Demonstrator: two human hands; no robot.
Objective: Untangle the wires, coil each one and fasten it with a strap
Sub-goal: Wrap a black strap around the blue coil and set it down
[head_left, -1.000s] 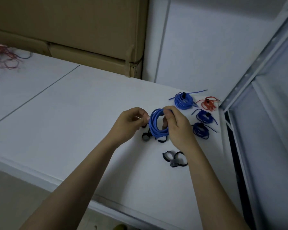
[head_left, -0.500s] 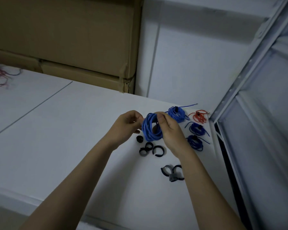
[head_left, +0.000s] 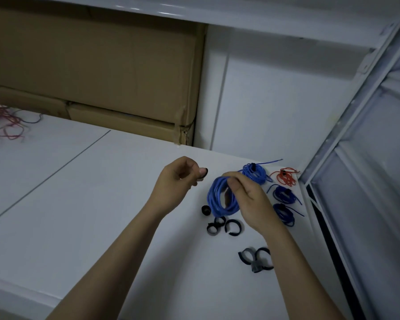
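Nearest the camera on the white tabletop (head_left: pixel 102 215), a knot of loose black-and-grey fabric straps (head_left: pixel 255 259) lies just right of the forearms, with three more curled black straps (head_left: pixel 219 225) a little beyond. Above those, the right hand (head_left: pixel 247 199) pinches the top of a coiled bright-blue wire (head_left: pixel 219 199) and holds it upright over the table, while the left hand (head_left: pixel 178 181), just beside the coil, has its fingers curled round what looks like a small black strap (head_left: pixel 204 172). The step in hand appears to be fastening: the strap must next be passed through the loop and closed. Farther back lie four strapped wire bundles (head_left: pixel 255 173); far left, a tangle of red wires (head_left: pixel 2 121) waits.
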